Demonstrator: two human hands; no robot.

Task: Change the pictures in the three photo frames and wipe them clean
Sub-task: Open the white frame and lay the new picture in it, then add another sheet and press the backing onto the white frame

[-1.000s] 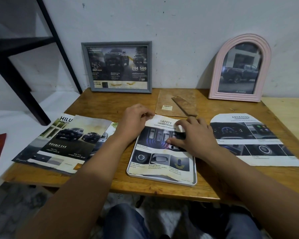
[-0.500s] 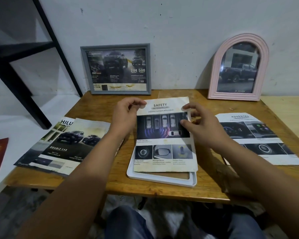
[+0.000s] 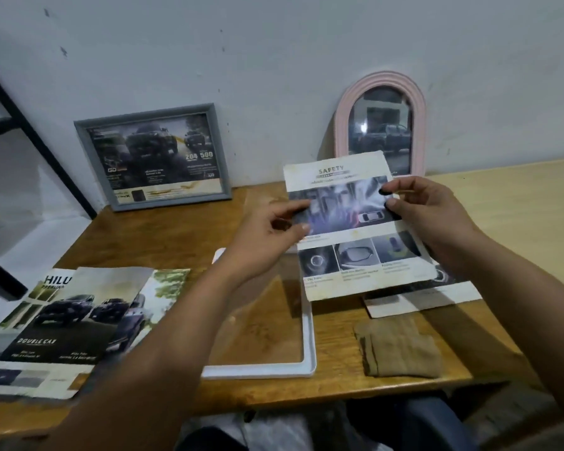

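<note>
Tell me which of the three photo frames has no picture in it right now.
The white frame lying flat on the table in front of the person: bare wood shows through it. The grey frame and the pink arched frame lean against the wall, each holding a truck picture.

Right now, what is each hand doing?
Left hand: pinches the left edge of the SAFETY sheet.
Right hand: pinches the sheet's right edge.

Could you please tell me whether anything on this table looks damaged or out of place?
The SAFETY sheet, held by both hands, has yellowish stains along its edges. The brochures at the table's left look similarly stained and worn. Nothing is spilled.
</note>
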